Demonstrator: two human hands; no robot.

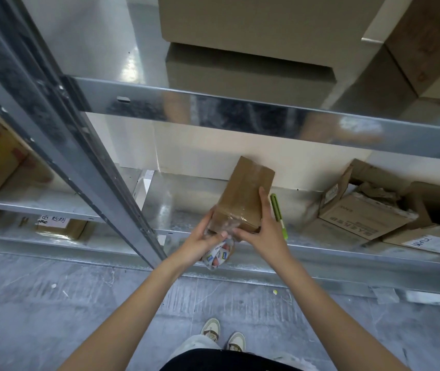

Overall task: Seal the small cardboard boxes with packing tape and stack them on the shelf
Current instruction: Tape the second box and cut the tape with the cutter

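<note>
— While you have that small cardboard box (243,199) resting on the metal shelf (176,207), how does it strike you for handling?

— Light, I judge, and stiff enough at the edges, though the glossy tape across its top looks slippery. Take it by the bare cardboard sides, near the corners, not on the film.

— And your hands as they stand?

— Your right hand (263,231) lies along the box's right side, fingers straight and reaching up the wall, thumb tucked at the near end; it braces rather than grips. Your left hand (202,242) is at the near end, fingers curled round the tape roll (217,254), with clear tape stretched up onto the box face. Both forearms reach straight out from your body, converging at the shelf edge.

— Anything close by?

— A green pen (278,212) lies just beside your right hand.
</note>
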